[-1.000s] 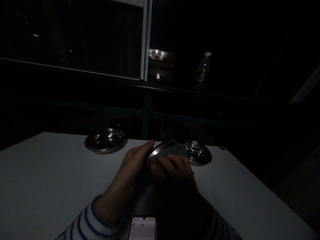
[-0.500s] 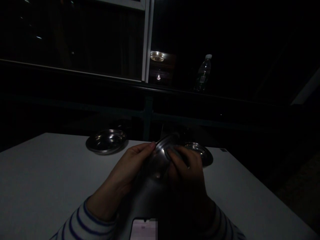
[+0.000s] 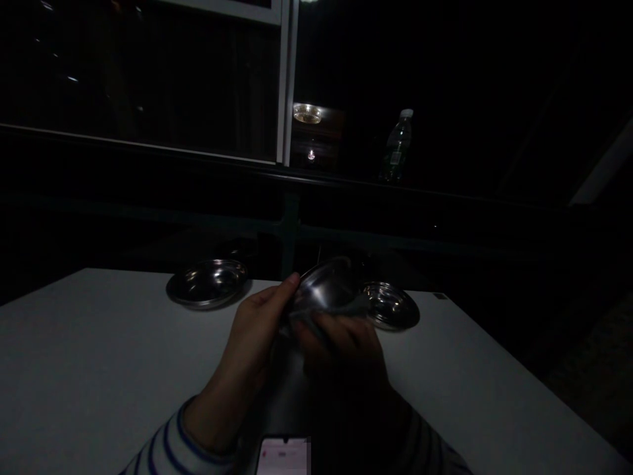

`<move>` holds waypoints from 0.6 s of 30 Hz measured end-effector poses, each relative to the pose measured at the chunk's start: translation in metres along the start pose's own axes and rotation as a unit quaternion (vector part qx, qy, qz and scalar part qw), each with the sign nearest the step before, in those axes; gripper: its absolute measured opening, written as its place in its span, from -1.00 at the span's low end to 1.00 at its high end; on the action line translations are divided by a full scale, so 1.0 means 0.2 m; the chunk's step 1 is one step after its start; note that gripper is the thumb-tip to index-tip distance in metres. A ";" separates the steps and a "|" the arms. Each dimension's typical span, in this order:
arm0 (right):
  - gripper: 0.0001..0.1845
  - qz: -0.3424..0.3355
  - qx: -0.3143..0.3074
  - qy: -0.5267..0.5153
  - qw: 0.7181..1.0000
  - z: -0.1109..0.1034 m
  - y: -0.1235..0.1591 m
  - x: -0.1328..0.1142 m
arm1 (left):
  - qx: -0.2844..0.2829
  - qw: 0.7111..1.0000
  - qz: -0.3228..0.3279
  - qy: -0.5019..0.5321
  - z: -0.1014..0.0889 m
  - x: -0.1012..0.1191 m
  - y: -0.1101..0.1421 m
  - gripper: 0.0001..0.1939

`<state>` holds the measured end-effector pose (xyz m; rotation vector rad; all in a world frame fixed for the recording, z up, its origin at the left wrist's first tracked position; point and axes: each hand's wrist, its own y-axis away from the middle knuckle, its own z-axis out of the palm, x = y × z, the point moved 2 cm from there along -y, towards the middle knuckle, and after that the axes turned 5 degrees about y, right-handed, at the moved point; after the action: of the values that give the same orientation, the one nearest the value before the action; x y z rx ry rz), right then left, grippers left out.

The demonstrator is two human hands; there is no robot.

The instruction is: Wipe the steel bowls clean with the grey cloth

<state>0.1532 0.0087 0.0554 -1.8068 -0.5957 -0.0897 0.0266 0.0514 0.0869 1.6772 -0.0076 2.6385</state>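
The room is very dark. My left hand [image 3: 254, 330] grips the left rim of a tilted steel plate [image 3: 324, 284] held above the white table [image 3: 99, 356]. My right hand [image 3: 341, 340] is closed on a small grey cloth [image 3: 353, 305] pressed against the plate's lower edge. Two more steel plates lie flat on the table: one [image 3: 208, 282] to the far left of my hands, the other [image 3: 393, 307] just behind my right hand.
A phone [image 3: 284, 455] with a lit screen lies at the table's near edge between my striped sleeves. Behind the table runs a dark ledge with a water bottle [image 3: 397, 146] and a small glass dish [image 3: 307, 113]. A white window post [image 3: 284, 79] stands above.
My right hand has dropped from the plate's inner face to its lower edge, with the cloth now showing above the fingers. The plate stays tilted in my left hand.
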 end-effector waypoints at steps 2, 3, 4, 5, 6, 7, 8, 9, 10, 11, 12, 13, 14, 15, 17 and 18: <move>-0.69 0.052 0.015 0.002 0.999 0.00 -0.01 0.04 | 0.011 1.000 0.010 -0.009 0.00 0.00 0.00 -0.71; -0.70 0.091 0.017 0.003 0.996 0.00 -0.01 0.06 | 0.017 1.000 0.012 -0.013 0.00 0.00 0.00 -0.71; -0.71 0.119 0.019 0.005 0.993 -0.01 -0.02 0.08 | 0.022 1.000 0.017 -0.015 0.00 0.00 0.00 -0.71; -0.72 0.124 0.021 0.006 0.992 -0.01 -0.02 0.08 | 0.025 0.999 0.021 -0.016 0.00 0.00 0.00 -0.71; -0.72 0.112 0.020 0.006 0.994 -0.01 -0.02 0.07 | 0.028 0.999 0.026 -0.018 0.00 -0.01 0.00 -0.70; -0.72 0.088 0.017 0.004 0.996 -0.01 -0.02 0.05 | 0.031 0.999 0.030 -0.021 0.00 -0.01 0.00 -0.70; -0.72 0.060 0.018 0.001 0.998 -0.02 -0.02 0.02 | 0.033 0.999 0.033 -0.021 0.00 -0.02 -0.01 -0.69; -0.72 0.039 0.015 0.000 0.999 -0.02 -0.02 0.01 | 0.035 0.999 0.034 -0.019 -0.01 -0.02 -0.01 -0.69; -0.71 0.029 0.012 -0.001 0.999 -0.02 -0.02 0.00 | 0.037 0.999 0.032 -0.016 -0.01 -0.03 -0.01 -0.69; -0.71 0.034 0.013 -0.002 0.999 -0.02 -0.02 0.00 | 0.038 0.999 0.031 -0.013 -0.01 -0.03 -0.01 -0.69; -0.72 0.052 0.014 0.000 0.999 -0.02 -0.02 0.01 | 0.040 0.999 0.029 -0.009 -0.01 -0.03 -0.01 -0.69; -0.73 0.078 0.015 0.001 0.997 -0.02 -0.03 0.03 | 0.042 0.999 0.027 -0.006 0.00 -0.03 -0.01 -0.70; -0.74 0.112 0.015 0.001 0.994 -0.03 -0.03 0.05 | 0.044 0.999 0.025 -0.004 0.00 -0.02 -0.01 -0.70; -0.74 0.145 0.016 -0.002 0.989 -0.04 -0.04 0.08 | 0.047 0.999 0.024 0.000 0.00 -0.02 0.00 -0.70; -0.74 0.179 0.021 -0.005 0.984 -0.05 -0.05 0.11 | 0.053 0.998 0.023 0.011 0.00 -0.02 0.00 -0.69; -0.74 0.177 0.024 -0.008 0.984 -0.06 -0.05 0.11 | 0.056 0.998 0.023 0.017 0.00 -0.01 0.00 -0.68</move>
<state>0.1703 0.0078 0.0759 -1.8399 -0.2775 0.1792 0.0270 0.0521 0.0843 1.6827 0.1071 2.7495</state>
